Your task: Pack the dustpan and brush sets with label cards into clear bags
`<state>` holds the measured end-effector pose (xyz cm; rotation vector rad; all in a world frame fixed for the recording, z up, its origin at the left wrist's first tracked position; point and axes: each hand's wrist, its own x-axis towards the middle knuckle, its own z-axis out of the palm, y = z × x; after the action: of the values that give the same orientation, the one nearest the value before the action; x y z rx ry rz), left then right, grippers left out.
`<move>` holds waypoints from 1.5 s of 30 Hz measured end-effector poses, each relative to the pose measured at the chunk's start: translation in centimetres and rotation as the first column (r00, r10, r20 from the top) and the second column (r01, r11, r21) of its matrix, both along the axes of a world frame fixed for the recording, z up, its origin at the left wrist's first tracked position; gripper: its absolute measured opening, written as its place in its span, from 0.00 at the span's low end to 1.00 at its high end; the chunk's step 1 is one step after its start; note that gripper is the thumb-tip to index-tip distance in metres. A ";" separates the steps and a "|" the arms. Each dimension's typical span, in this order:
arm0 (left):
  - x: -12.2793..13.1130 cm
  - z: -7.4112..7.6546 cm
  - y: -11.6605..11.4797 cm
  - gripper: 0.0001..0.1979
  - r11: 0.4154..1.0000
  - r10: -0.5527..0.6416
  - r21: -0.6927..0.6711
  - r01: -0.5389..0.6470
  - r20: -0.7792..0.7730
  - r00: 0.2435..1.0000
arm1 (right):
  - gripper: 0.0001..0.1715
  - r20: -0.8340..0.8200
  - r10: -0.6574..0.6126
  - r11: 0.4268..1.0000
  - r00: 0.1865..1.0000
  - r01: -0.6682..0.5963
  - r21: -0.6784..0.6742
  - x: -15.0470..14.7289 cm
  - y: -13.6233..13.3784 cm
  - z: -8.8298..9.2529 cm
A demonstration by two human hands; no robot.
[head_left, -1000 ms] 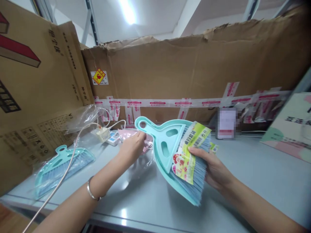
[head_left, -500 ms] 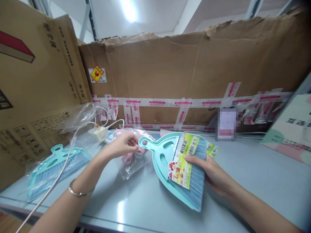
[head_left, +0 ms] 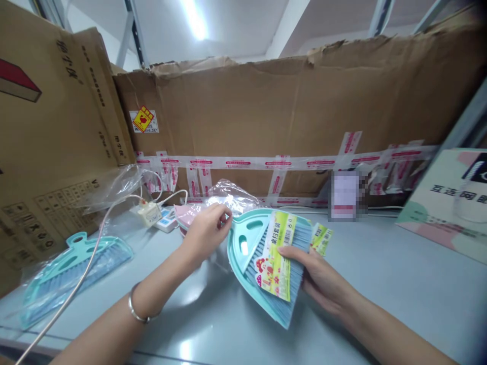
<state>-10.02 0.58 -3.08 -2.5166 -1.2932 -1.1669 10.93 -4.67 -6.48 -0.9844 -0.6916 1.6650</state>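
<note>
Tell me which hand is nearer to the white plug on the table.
Left. The left hand sits just right of the white plug, at the dustpan's handle end; the right hand holds the brush bristles, farther right.

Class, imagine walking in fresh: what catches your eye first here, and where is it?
A teal dustpan-and-brush set with a yellow-green label stands out mid-table, held by the right hand. The left hand pinches a clear plastic bag at its handle end. A second bagged set lies far left.

Teal dustpan in right hand
</note>
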 end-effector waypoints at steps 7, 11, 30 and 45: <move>1.8 -1.5 -0.9 0.06 0.994 0.011 0.110 0.008 -0.174 0.985 | 0.26 -0.072 0.003 0.997 0.997 -0.008 -0.075 -1.6 0.3 -1.4; 2.2 -1.6 -0.5 0.06 0.997 0.044 0.067 -0.028 -0.246 0.968 | 0.23 -0.053 0.015 0.997 0.998 -0.019 -0.075 -1.9 0.2 -1.9; 2.5 -0.8 -1.3 0.07 0.982 0.105 0.166 -0.089 -0.093 0.990 | 0.19 -0.124 0.107 0.978 0.986 -0.127 -0.166 -2.4 -1.1 -0.7; 2.2 -1.4 -3.5 0.11 0.914 -0.051 0.313 0.257 -0.542 0.839 | 0.17 -0.079 -0.128 0.986 0.989 0.119 -0.115 -3.1 -0.9 -1.1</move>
<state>-7.81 -2.97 -4.44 -2.4227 -0.6608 -0.5867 7.79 -5.53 -7.57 -1.0069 -0.4761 1.6399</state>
